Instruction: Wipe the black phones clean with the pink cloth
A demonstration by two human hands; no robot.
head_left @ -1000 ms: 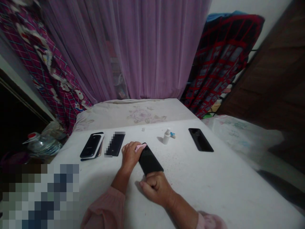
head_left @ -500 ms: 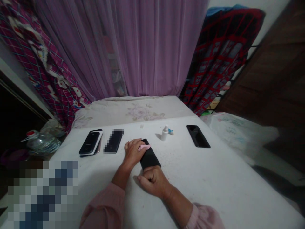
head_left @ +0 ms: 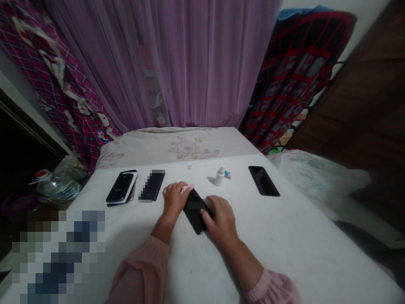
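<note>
A black phone (head_left: 193, 207) lies face up on the white table (head_left: 284, 236) in front of me. My left hand (head_left: 173, 199) rests at the phone's far left corner, fingers curled on a small pink cloth (head_left: 186, 188) pressed against the phone's top edge. My right hand (head_left: 221, 219) lies on the phone's right side, fingers gripping its edge.
Left of my hands lie two stacked phones (head_left: 122, 188) and another dark phone (head_left: 152, 185). A small white bottle (head_left: 219, 176) stands behind the hands, and one more black phone (head_left: 263, 180) lies to the right. A purple curtain (head_left: 196, 63) hangs behind.
My right hand has moved from the phone's near end up along its right side. The phone has turned slightly. The left hand and pink cloth stayed near the top edge.
</note>
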